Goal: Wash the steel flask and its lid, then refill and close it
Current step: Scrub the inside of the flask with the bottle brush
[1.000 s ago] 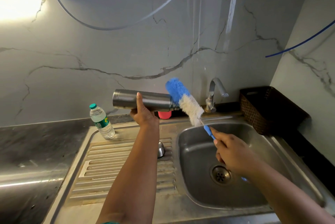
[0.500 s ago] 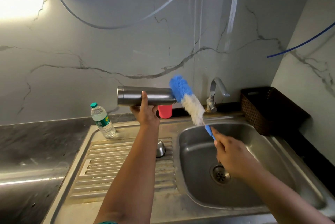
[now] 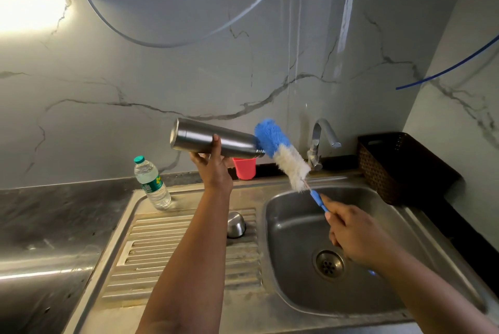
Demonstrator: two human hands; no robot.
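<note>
Left hand [image 3: 213, 168] grips steel flask [image 3: 213, 141] mid-body, sideways: rigid, likely wet-slick, hold firmly. Right hand [image 3: 356, 233] clasps bottle brush [image 3: 283, 155] handle; soft bristles at mouth.

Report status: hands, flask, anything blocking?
Left hand holds steel flask sideways, mouth right. Right hand grips bottle brush, blue tip at flask mouth. Nothing in the way.

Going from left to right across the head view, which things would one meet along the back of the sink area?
Plastic water bottle → steel flask held by the left hand → bottle brush held by the right hand → tap → dark woven basket.
</note>
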